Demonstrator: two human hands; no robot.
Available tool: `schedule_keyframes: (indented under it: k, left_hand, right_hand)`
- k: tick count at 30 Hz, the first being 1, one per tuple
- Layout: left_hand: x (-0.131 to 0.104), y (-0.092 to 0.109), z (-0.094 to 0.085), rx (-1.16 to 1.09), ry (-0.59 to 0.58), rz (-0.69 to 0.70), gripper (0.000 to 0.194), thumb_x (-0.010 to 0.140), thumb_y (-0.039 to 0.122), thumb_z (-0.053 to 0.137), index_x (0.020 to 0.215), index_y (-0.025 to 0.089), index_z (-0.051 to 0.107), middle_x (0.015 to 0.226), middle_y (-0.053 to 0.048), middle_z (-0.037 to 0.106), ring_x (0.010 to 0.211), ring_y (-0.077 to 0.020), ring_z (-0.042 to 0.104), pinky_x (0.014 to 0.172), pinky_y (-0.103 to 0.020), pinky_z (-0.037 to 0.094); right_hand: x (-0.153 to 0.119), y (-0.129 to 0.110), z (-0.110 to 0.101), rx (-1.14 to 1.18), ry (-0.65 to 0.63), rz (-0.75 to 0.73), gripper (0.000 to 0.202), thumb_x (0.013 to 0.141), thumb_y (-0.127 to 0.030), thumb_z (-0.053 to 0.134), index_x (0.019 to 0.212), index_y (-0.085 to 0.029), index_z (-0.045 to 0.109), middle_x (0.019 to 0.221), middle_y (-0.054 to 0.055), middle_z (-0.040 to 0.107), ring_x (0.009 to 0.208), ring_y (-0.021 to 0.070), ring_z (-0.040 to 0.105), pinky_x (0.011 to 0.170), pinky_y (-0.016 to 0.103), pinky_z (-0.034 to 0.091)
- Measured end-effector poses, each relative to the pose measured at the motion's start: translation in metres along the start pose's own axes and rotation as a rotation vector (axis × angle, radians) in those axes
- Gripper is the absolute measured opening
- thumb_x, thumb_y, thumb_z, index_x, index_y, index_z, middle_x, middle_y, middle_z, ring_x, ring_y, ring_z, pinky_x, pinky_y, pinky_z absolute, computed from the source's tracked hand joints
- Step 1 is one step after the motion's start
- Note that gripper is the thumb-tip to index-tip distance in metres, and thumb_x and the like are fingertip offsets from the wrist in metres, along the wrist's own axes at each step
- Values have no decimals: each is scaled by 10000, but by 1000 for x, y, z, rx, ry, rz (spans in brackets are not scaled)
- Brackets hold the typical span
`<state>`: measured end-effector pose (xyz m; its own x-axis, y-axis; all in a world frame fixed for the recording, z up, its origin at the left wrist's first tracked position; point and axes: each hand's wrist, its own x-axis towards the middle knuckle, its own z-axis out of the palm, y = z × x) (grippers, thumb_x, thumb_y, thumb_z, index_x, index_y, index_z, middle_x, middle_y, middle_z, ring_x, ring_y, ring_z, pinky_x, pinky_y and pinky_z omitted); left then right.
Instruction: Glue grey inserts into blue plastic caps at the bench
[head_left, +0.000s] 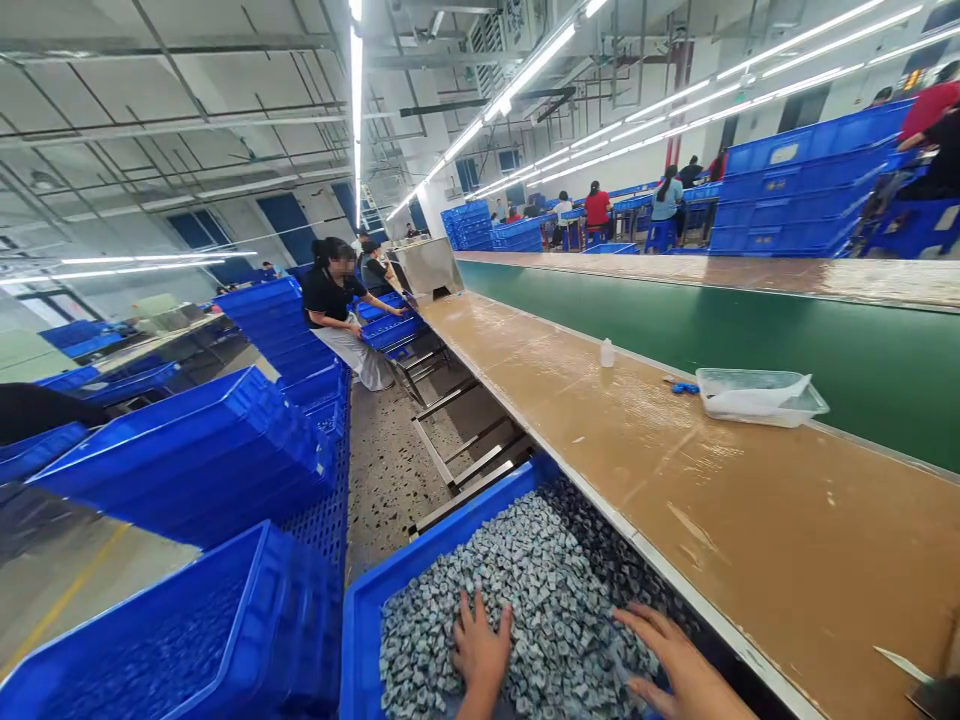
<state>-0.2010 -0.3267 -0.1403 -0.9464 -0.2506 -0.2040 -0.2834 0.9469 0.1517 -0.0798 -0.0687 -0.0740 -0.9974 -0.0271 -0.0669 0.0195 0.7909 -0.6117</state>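
A blue plastic crate [363, 640] stands below me, filled with a layer of small grey-white pieces [517, 560], roughly cube-like; their exact kind I cannot make out. My left hand [481, 645] lies on the pieces near the crate's middle, fingers spread. To the right, my right hand [667, 655] reaches over the same pieces by the table edge, its fingers apart. Neither hand grips anything that I can see. The crate's right side runs under the table edge in shadow.
A brown-topped table [600, 440] runs along the right beside a green conveyor belt [675, 340]. On it are a clear tray [761, 397], blue-handled tool [684, 387] and small white bottle [607, 353]. Stacked blue crates [202, 450] line the left. A co-worker [337, 300] handles a crate ahead.
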Motion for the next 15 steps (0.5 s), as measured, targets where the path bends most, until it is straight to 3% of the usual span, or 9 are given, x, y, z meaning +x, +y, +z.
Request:
schedule_keyframes:
  k: [3,5,8,12,15]
  left_hand:
    - [-3,-1,11,-43,-128,45,586,849,510,353,1356,252,491,1495,-104,387,1326,-360,387,965,-516,416]
    - [-6,-3,19,-80,-189,64,662,808,576,395,1378,248,464,1489,-115,392,1296,-380,415,966,-496,415]
    - [-10,-7,32,-130,-207,84,757,739,634,453,1372,219,472,1476,-152,392,1258,-392,450,981,-461,400]
    - [-21,-3,46,-216,-268,148,795,694,604,509,1363,174,479,1395,-169,463,1253,-340,474,1012,-369,379]
    - [-31,4,54,-286,-340,127,822,693,604,510,1386,167,450,1408,-169,447,1260,-314,479,982,-318,405]
  right_hand:
    - [31,27,42,-110,-80,202,904,519,-62,744,1374,-196,485,1369,206,509,1247,337,504,1007,421,451]
    - [42,45,67,-119,-125,219,1009,407,15,745,1364,-181,495,1313,213,560,1211,329,541,996,384,459]
    - [50,58,90,-165,-86,247,1029,322,28,769,1312,-146,548,1280,237,576,1185,354,555,987,406,461]
    - [56,52,104,-228,-111,290,1050,286,84,747,1303,-87,548,1331,315,492,1206,397,522,977,433,465]
    - [58,48,114,-185,-83,268,996,270,96,733,1233,-125,604,1212,271,600,1054,411,629,871,467,531]
